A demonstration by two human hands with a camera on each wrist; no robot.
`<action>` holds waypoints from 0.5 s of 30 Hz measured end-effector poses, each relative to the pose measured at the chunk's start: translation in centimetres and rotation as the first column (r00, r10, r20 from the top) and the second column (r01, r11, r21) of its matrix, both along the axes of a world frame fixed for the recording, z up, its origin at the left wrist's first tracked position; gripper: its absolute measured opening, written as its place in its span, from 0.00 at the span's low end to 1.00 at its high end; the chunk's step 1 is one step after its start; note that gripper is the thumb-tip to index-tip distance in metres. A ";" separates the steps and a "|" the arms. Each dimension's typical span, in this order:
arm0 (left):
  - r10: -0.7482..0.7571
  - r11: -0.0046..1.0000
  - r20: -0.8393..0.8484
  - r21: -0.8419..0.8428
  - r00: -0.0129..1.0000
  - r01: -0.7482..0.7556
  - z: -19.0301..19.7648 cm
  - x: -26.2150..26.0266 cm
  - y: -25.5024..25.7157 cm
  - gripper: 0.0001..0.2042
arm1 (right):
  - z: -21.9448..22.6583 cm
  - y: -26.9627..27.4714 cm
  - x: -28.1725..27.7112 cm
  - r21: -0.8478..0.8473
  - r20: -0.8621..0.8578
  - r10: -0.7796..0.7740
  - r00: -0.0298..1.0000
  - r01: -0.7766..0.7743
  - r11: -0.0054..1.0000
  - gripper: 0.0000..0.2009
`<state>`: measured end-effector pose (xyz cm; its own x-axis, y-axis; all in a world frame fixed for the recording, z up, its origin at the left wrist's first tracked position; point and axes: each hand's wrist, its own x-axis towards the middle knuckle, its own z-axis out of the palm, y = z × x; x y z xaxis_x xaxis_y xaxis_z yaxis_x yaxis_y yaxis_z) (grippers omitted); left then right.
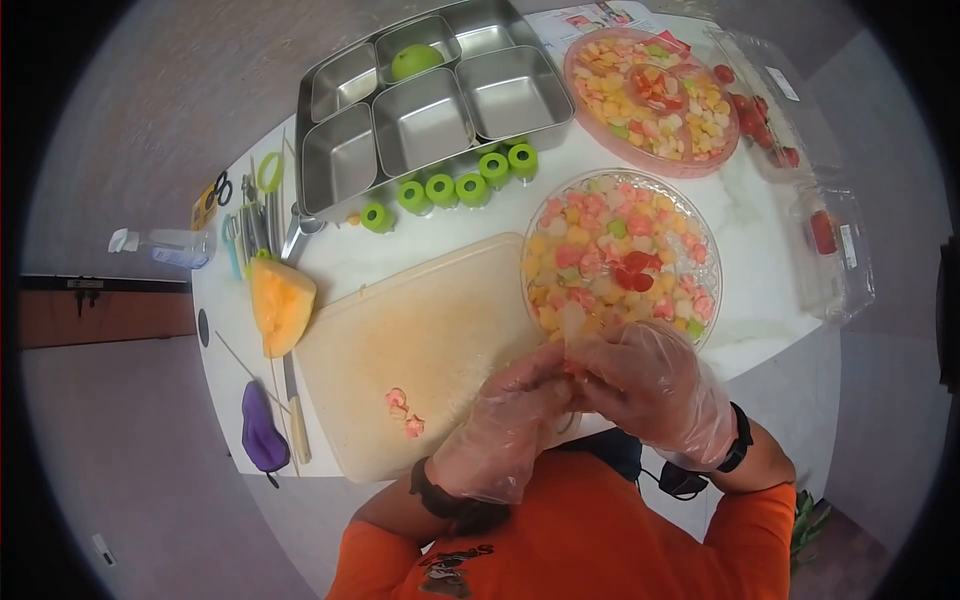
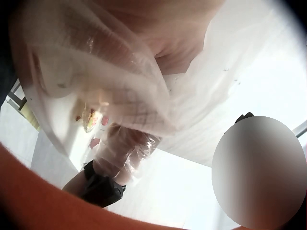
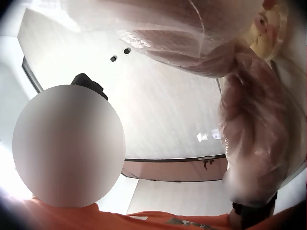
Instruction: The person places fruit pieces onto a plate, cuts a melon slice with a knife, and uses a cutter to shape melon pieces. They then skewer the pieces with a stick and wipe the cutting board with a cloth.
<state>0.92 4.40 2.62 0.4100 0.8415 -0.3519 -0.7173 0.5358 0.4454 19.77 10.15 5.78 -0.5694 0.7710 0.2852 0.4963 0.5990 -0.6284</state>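
In the head view, the gloved left hand [image 1: 512, 418] and gloved right hand [image 1: 655, 388] meet at the near edge of a clear round dish [image 1: 716, 290] of small fruit pieces. Their curled fingers pinch a small fruit piece between them, mostly hidden; a bit of red shows there. A pale, translucent shape [image 1: 573, 320] stands above the fingertips; whether it is fruit or glove film, I cannot tell. Several pink cut pieces [image 1: 397, 402] lie on the cutting board [image 1: 430, 320] beside the left hand. Both wrist views show mainly clear glove film and curled fingers.
A steel compartment tray [image 1: 420, 120] holds a green fruit [image 1: 417, 61]; green-topped cutters [image 1: 441, 190] line its near side. A melon wedge [image 1: 281, 305], knife [image 1: 298, 430] and purple object [image 1: 263, 427] lie left. Right are a pink fruit platter [image 1: 600, 140] and clear boxes [image 1: 855, 285].
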 end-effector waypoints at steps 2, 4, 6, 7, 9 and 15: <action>-0.027 0.999 -0.008 0.018 1.000 0.027 0.0 -0.1 0.1 0.20 | 0.1 -0.1 0.1 -0.031 0.031 -0.015 0.999 0.016 0.999 0.11; -0.040 0.998 0.005 0.053 0.999 0.040 -0.3 -0.1 0.1 0.20 | -0.1 0.0 0.1 -0.021 0.023 -0.008 1.000 0.008 1.000 0.11; -0.045 0.998 -0.016 0.044 0.999 0.045 -0.6 -0.2 -0.1 0.20 | -0.3 0.0 0.0 -0.009 0.012 0.000 1.000 0.000 1.000 0.12; -0.053 0.998 -0.033 0.037 0.998 0.054 -0.7 -0.2 -0.1 0.21 | -0.2 0.0 -0.2 -0.015 0.024 0.001 1.000 0.000 1.000 0.10; -0.062 0.998 -0.124 0.010 0.990 0.064 0.3 0.2 0.0 0.19 | 0.2 0.0 -0.2 -0.011 0.056 -0.019 0.998 0.019 1.000 0.09; -0.024 0.997 -0.261 0.059 0.965 0.041 -0.8 0.7 -0.9 0.22 | 0.7 -0.3 -0.1 -0.023 -0.037 -0.040 0.999 0.039 0.999 0.07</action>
